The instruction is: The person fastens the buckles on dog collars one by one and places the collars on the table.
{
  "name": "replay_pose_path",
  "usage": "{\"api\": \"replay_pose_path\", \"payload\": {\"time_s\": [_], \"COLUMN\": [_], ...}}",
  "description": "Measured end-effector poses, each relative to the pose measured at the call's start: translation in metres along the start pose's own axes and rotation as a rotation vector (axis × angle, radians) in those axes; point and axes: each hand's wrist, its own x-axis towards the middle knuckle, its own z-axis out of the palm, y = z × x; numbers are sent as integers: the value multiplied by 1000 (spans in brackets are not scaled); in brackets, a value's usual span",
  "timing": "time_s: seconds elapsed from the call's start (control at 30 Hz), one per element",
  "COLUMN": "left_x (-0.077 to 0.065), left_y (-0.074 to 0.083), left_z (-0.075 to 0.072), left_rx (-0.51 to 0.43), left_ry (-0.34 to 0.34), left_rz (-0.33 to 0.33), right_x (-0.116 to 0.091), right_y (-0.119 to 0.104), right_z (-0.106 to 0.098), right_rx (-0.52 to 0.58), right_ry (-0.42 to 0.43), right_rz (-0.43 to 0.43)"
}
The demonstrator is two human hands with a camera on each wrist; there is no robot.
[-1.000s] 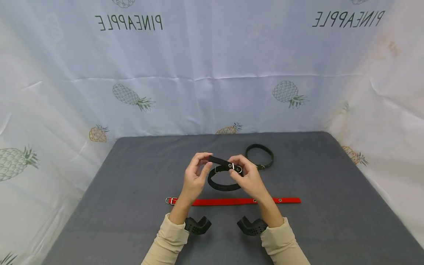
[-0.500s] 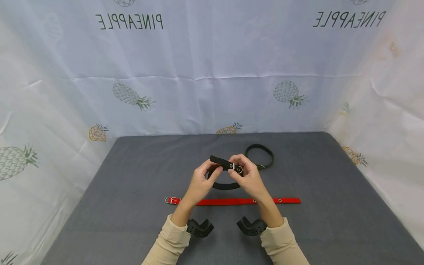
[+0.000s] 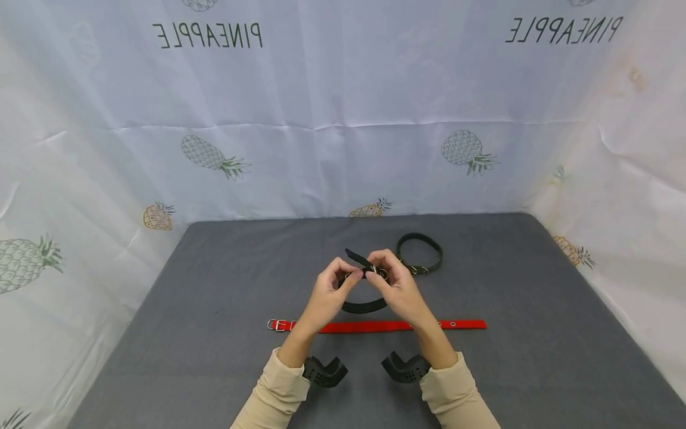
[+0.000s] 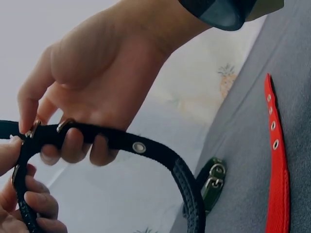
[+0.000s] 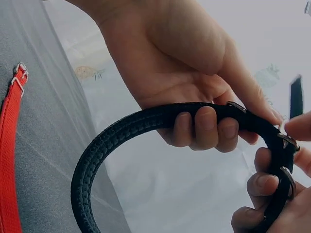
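Over the middle of the table, both hands hold a black buckled collar (image 3: 364, 307) bent into a loop. My left hand (image 3: 328, 292) grips its strap, the fingers curled around the band beside an eyelet (image 4: 139, 147) in the left wrist view. My right hand (image 3: 399, 283) has its fingers wrapped around the padded band. Both hands' fingertips come together at the metal buckle (image 5: 288, 141). The strap's loose end (image 5: 296, 98) sticks out past the buckle. Parts of the band are hidden behind the fingers.
A red collar (image 3: 370, 326) lies stretched out on the grey table (image 3: 214, 357), below the hands. A dark green collar (image 3: 420, 236), buckled into a ring, lies behind the right hand. White pineapple-print curtains (image 3: 343, 173) enclose the back and sides.
My left hand has moved right from the strap's loose end to the buckle, beside the right hand's fingertips. The loose end now tilts more steeply, and the right hand stays nearly in place.
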Motion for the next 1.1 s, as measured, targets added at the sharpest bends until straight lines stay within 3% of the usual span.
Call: {"api": "replay_pose_path", "payload": {"time_s": [0.13,0.27,0.43,0.6,0.8,1.1], "left_x": [0,-1,-1,-1,-1,-2], "left_y": [2,6,7,8,11,5], "left_z": [2,3,1,1,5,10], "left_rx": [2,17,43,57,87,212], "left_ry": [36,74,71,64,120,220], "left_rz": [-31,-27,-33,-56,-96,29], "right_x": [0,2,4,5,4,4], "right_y": [2,5,10,12,9,12], "right_z": [3,4,1,0,3,3], "right_rx": [-21,-21,71,168,266,382], "right_ry": [32,64,38,4,5,-59], "right_rz": [-25,-136,-232,-200,-111,-129]}}
